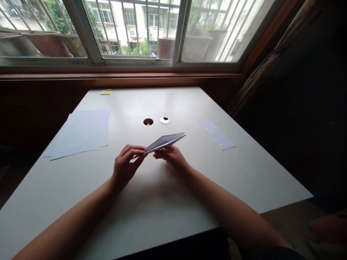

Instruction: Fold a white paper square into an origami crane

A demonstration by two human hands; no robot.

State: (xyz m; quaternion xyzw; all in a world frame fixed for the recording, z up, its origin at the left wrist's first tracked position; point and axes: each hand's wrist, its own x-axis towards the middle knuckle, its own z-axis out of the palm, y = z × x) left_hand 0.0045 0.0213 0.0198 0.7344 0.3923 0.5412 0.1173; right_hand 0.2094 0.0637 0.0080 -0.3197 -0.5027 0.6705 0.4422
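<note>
Folding in progress — the left hand (126, 164) pinches the near tip of a folded paper (165, 141), the right hand (172, 159) grips it from beneath, just above the table (162, 202); a clean further crease calls for aligned edges.

- The folded paper (165, 141) is above the middle of the table (151, 202), with the left hand (126, 164) at its near tip and the right hand (173, 159) under it.
- Sheets (81, 133) lie on the table, well left of the hands.
- A strip (217, 134) lies to the right.
- Behind the paper sit a hole (148, 121) and, just right of it, a cap (165, 120).
- A note (105, 92) lies at the far edge, on the left.
- The window (135, 32) is behind the table.
</note>
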